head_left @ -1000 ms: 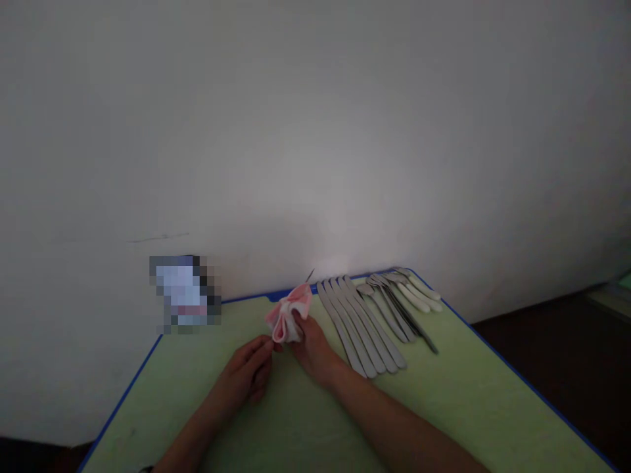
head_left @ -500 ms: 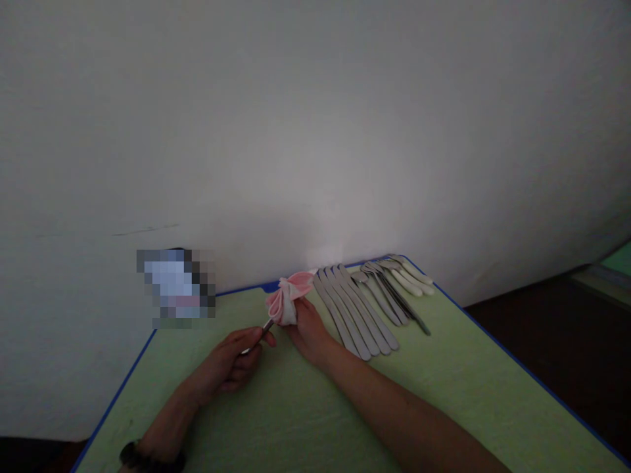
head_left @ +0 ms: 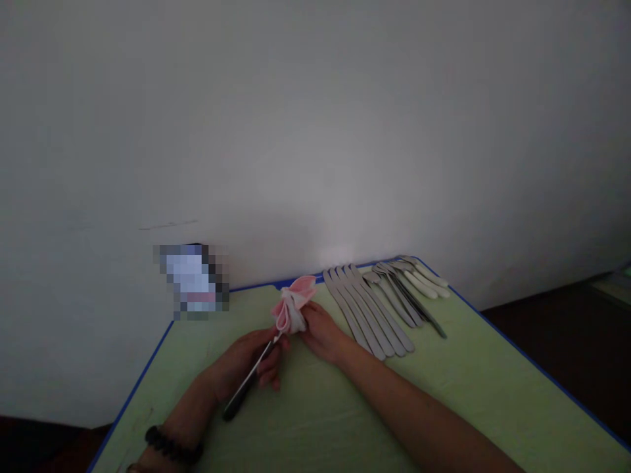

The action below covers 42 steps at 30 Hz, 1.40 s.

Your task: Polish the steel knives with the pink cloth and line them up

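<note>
My left hand [head_left: 235,360] is closed around a dark-handled utensil [head_left: 240,399], gripping it near its shiny neck. The handle slants down toward me past my fingers. A pink-and-white cloth [head_left: 290,309] is bunched over the utensil's far end, so I cannot tell what kind of utensil it is. My right hand [head_left: 320,332] grips this cloth from the right side, its fingers partly hidden behind the folds. Just right of that hand, several metal table knives [head_left: 367,315] lie side by side.
Several spoons [head_left: 392,299] and white-handled utensils [head_left: 421,281] lie farther right on the green table [head_left: 315,420], which has a blue edge. A pixelated device [head_left: 194,279] leans at the back left. A pale wall [head_left: 315,131] rises behind.
The utensil's dark handle now shows, angled down toward me, and my left hand is closer to the cloth. My right hand still grips the cloth. The whole view has shifted slightly.
</note>
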### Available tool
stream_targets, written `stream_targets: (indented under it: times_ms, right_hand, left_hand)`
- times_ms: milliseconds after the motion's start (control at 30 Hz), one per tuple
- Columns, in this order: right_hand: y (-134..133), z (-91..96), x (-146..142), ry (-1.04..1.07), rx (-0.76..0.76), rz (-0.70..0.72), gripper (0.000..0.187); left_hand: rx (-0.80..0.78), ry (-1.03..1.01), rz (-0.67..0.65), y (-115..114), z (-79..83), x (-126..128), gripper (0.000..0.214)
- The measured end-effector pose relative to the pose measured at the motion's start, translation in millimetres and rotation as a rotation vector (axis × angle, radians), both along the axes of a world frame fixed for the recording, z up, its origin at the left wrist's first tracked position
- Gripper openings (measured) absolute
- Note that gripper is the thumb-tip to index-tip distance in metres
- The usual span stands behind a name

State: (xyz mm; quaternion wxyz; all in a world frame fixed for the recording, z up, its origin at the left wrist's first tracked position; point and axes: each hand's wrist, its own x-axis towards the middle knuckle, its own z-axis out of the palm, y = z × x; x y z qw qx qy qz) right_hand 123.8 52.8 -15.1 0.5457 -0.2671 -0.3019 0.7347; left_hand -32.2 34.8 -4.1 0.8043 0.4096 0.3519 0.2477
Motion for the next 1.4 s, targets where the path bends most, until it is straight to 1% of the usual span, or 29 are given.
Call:
stream_targets:
  times_ms: [67,167,333,367,467,533,567,633,733,833,867,933,1000,1133,1200,1300,1400]
  right_hand:
    - [0.8,-1.0,-1.6,0.005,-0.015,-0.03,0.015]
    - [4.9,-0.8,-2.3,0.066,-0.072,-0.126,0.018]
    - [10.7,1.9,0.6,0.156,-0.123,-0.24,0.022]
    - [11.0,2.5,1.6,0.17,-0.133,-0.261,0.022]
    - [11.1,4.1,4.6,0.202,-0.17,-0.315,0.02]
    - [11.0,4.4,5.4,0.192,-0.173,-0.307,0.02]
    - [10.9,4.0,5.2,0.176,-0.163,-0.289,0.021]
    - [10.6,1.6,3.4,0.128,-0.118,-0.259,0.023]
    - [8.5,-5.5,-1.1,-0.016,-0.017,-0.229,0.031]
    - [4.2,-11.6,-4.0,-0.185,0.076,-0.135,0.035]
    - [2.8,-12.1,-4.2,-0.208,0.095,-0.099,0.034]
    - [1.2,-10.5,-3.9,-0.186,0.103,-0.06,0.033]
    - [1.6,-6.2,-3.2,-0.118,0.087,-0.08,0.031]
    - [7.1,3.4,-1.5,0.008,0.057,-0.22,0.033]
    - [9.4,6.4,-0.2,0.05,0.022,-0.282,0.034]
    - [9.8,7.9,1.0,0.068,-0.022,-0.353,0.032]
    - [6.8,5.1,0.4,-0.015,0.007,-0.375,0.033]
  left_hand:
    - [0.008,0.017,0.006,1.0,1.2,3.6,0.039]
    - [0.051,0.041,-0.022,0.6,0.3,4.4,0.043]
    - [0.094,0.049,-0.077,-2.6,-1.1,-3.9,0.038]
    - [0.088,0.047,-0.11,-3.0,-0.5,-6.5,0.038]
    - [0.044,0.06,-0.272,-4.0,1.1,-13.6,0.041]
    - [0.009,0.06,-0.337,-4.7,0.6,-15.8,0.041]
    - [-0.001,0.052,-0.34,-5.0,-0.2,-15.7,0.04]
    - [0.005,0.024,-0.294,-5.2,-2.2,-12.8,0.037]
    - [0.049,-0.01,-0.177,-4.9,-4.6,-4.3,0.035]
    - [0.077,-0.028,-0.052,-5.1,-5.1,3.8,0.034]
    - [0.079,-0.023,-0.021,-5.3,-4.9,5.4,0.034]
    - [0.085,0.0,0.005,-5.5,-4.1,6.5,0.037]
    - [0.091,0.023,-0.031,-5.2,-3.0,4.6,0.04]
    - [0.059,0.057,-0.187,-3.5,-0.6,-3.5,0.04]
    - [0.038,0.083,-0.233,-3.0,0.6,-6.7,0.041]
    - [0.043,0.111,-0.261,-3.6,2.3,-7.8,0.041]
    - [0.055,0.125,-0.234,-4.9,2.9,-5.5,0.042]
